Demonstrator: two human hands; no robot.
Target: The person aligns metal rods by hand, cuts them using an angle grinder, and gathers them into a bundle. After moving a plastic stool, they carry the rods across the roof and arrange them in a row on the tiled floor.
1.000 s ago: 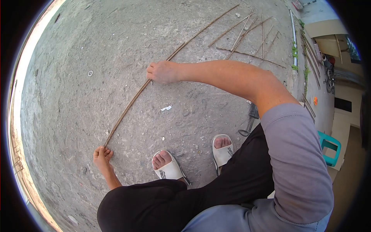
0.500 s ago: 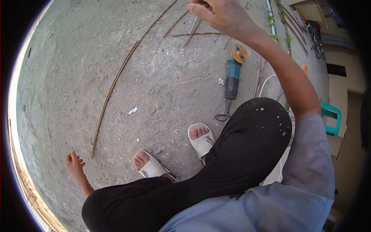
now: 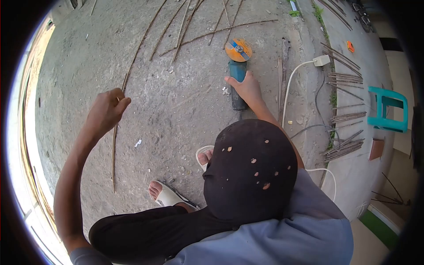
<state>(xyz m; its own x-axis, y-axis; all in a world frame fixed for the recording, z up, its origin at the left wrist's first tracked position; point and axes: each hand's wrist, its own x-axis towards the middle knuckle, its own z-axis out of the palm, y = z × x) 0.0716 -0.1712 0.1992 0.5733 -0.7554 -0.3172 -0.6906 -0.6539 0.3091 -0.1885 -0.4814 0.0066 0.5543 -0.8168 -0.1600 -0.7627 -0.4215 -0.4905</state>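
My right hand (image 3: 248,91) lies over the body of a teal and black angle grinder (image 3: 237,68), thumb across it and the other fingers at its right side. The grinder rests on the ground, its orange disc (image 3: 239,49) pointing away from me. My left hand (image 3: 107,111) is raised at the left with its fingers curled in. Behind that hand in the view runs a long thin brown rod (image 3: 115,154). Whether the curled fingers touch the rod, or hold anything, is hidden.
Several thin rods (image 3: 212,35) lie crossed beyond the grinder. A white cable with a socket (image 3: 321,60) runs along the right, near piles of short rods (image 3: 346,149). Farther right are an orange tape measure (image 3: 350,46) and a teal stool (image 3: 388,109). My sandalled foot (image 3: 170,194) is in front.
My right hand has come down from above the far rods onto the grinder. My left hand has risen from beside my knee toward the long rod. The view has shifted right.
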